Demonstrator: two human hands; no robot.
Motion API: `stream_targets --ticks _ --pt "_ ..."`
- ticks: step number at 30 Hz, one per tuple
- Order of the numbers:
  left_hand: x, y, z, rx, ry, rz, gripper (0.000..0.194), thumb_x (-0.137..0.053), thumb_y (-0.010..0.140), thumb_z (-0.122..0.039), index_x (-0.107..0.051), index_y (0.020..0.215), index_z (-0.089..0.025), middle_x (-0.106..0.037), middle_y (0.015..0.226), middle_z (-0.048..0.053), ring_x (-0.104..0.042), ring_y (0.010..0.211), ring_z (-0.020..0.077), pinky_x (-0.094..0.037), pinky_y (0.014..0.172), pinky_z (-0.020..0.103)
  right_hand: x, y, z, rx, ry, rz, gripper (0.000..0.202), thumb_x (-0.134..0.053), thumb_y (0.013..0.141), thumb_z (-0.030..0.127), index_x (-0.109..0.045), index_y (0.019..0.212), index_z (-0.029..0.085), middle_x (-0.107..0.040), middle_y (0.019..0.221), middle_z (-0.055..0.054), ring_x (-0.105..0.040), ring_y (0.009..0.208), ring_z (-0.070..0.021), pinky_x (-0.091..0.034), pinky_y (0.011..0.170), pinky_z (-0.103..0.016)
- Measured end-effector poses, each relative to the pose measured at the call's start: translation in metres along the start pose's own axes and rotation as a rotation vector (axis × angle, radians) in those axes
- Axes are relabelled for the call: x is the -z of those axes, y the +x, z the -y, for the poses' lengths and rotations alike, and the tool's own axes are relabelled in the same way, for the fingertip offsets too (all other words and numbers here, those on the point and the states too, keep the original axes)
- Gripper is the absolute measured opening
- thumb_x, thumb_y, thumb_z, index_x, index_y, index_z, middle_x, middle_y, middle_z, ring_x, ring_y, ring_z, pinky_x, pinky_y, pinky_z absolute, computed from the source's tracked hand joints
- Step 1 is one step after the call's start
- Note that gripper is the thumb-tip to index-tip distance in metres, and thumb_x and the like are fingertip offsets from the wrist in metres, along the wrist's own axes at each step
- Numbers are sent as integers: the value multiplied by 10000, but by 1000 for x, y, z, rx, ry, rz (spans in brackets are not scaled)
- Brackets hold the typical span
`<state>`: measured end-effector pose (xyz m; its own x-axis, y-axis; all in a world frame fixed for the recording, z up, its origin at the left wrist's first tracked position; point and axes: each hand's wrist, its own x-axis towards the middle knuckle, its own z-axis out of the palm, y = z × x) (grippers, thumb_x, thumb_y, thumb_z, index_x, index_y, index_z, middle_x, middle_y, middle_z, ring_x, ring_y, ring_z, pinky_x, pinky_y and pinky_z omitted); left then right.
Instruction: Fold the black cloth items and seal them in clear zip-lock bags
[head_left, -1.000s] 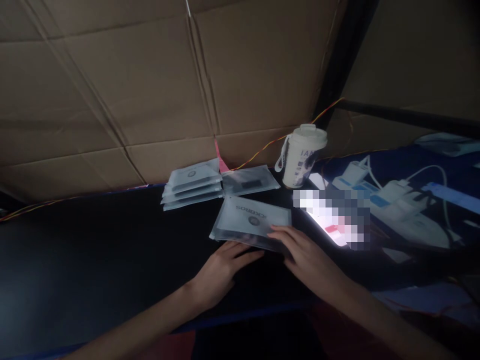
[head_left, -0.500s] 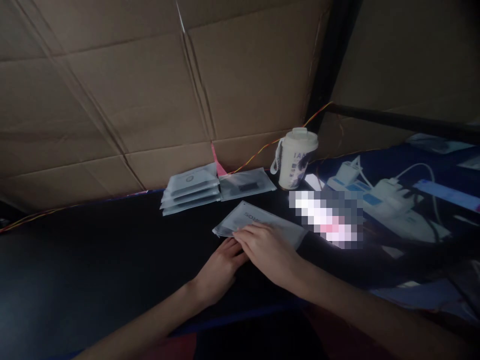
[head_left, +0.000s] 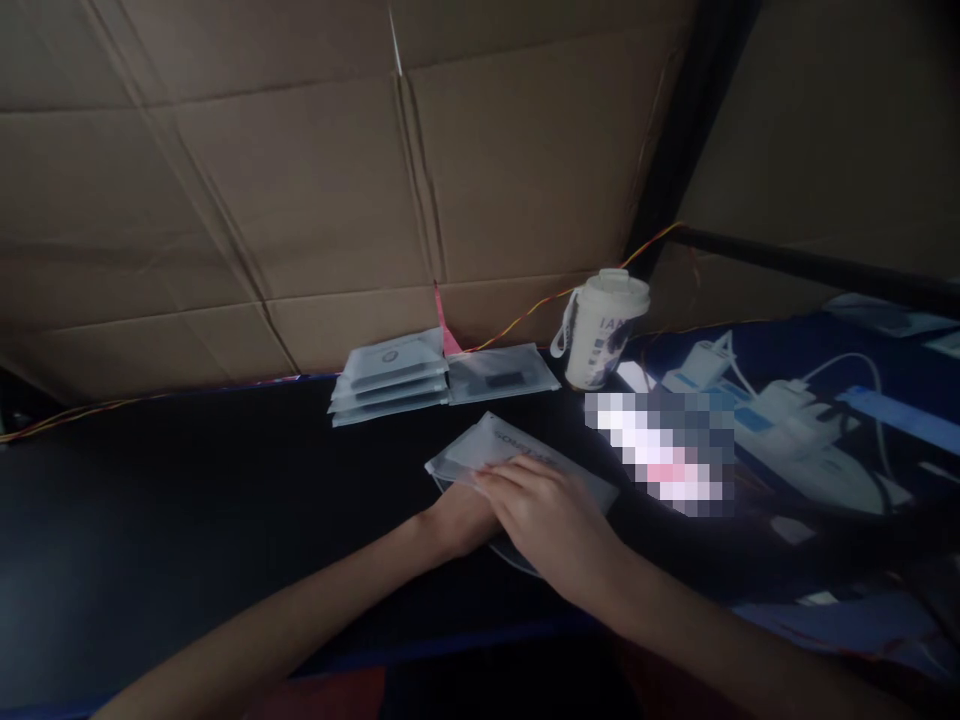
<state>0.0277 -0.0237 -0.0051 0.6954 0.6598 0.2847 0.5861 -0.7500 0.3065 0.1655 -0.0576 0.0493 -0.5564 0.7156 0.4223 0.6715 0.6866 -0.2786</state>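
Observation:
A frosted plastic zip bag (head_left: 525, 440) with dark lettering lies on the black table in front of me. My left hand (head_left: 465, 518) reaches into its near, opened side; the fingers are hidden beneath the upper layer. Across the top of that layer rests my right hand (head_left: 544, 515), fingers bent together over the bag's near edge and gripping it. Part of the lower layer's curved edge shows below the hands. Behind the bag is a stack of similar zip bags (head_left: 394, 375), and one more flat zip bag (head_left: 504, 374) with a dark item inside lies beside the stack.
A lidded cup (head_left: 604, 330) with a strap stands at the back. To the right are a lit, blurred-out phone-like object (head_left: 660, 455) and a white power strip (head_left: 810, 450) with chargers and cables. A cardboard wall (head_left: 300, 200) rises behind the black table (head_left: 187, 500).
My left hand has slid from the bag's near edge to inside it, under the upper layer. The bag's near side has opened wider. My right hand stays on top; the view shifted slightly.

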Motion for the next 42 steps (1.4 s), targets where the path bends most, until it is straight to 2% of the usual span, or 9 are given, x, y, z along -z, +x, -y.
stream_targets --ticks 7,11,14,18,22,27,30,35,42 --pt "41 -57 -10 -113 -9 -158 287 -478 895 -121 -611 1141 -186 -632 1185 102 -555 1166 244 -459 997 421 12 12 -6 -74 -122 0 251 -497 878 104 -711 968 199 -743 926 -49 -675 835 -207 -532 692 -310" --pt "63 -83 3 541 -410 -393 243 -509 913 -275 -578 1135 -201 -674 1076 79 -664 961 218 -573 786 364 12 20 -1 -170 -160 -49 255 -474 902 154 -720 913 220 -743 824 -39 -678 724 -198 -495 593 -300" --pt "68 -74 14 849 -874 -366 346 -552 884 -342 -518 1173 -155 -675 1069 103 -684 912 220 -586 743 365 8 23 9 -204 -171 -71 248 -480 897 158 -718 892 228 -737 787 -36 -672 691 -196 -458 546 -289" --pt "60 -52 27 816 -1082 -363 413 -703 752 -272 -544 1108 -134 -699 912 58 -689 839 193 -574 760 345 7 25 19 -176 -86 -15 204 -519 909 278 -716 876 240 -727 755 -32 -666 686 -205 -443 547 -292" --pt "48 -37 40 713 -1078 -391 364 -735 709 -273 -567 1002 -138 -692 814 32 -686 733 175 -571 642 292 10 40 -3 -211 37 -89 284 -538 887 461 -703 931 234 -728 803 -51 -670 779 -231 -484 676 -339" --pt "37 -15 49 629 -1146 -229 379 -732 719 -250 -573 1043 -136 -686 764 21 -680 656 143 -548 588 236 -4 70 -60 -173 256 -53 194 -552 903 334 -669 1007 218 -712 1047 -43 -643 980 -194 -397 958 -409" --pt "31 -4 50 644 -1144 -227 355 -726 721 -242 -588 1026 -124 -676 744 17 -674 643 138 -556 586 241 -21 73 -80 -224 332 69 242 -542 905 380 -673 984 193 -731 874 -38 -666 839 -174 -428 886 -368" --pt "32 -2 44 698 -1145 -212 286 -653 792 -259 -601 1031 -111 -692 837 65 -694 704 159 -574 633 274 -33 64 -87 -197 362 120 234 -556 894 381 -697 869 195 -722 829 -33 -650 793 -159 -432 710 -257" --pt "38 0 39 804 -1107 -256 347 -552 854 -466 -586 873 -121 -683 824 77 -678 641 156 -564 560 263 -39 61 -80 -147 327 40 195 -544 913 286 -685 817 191 -711 844 -9 -623 829 -152 -359 917 -356"
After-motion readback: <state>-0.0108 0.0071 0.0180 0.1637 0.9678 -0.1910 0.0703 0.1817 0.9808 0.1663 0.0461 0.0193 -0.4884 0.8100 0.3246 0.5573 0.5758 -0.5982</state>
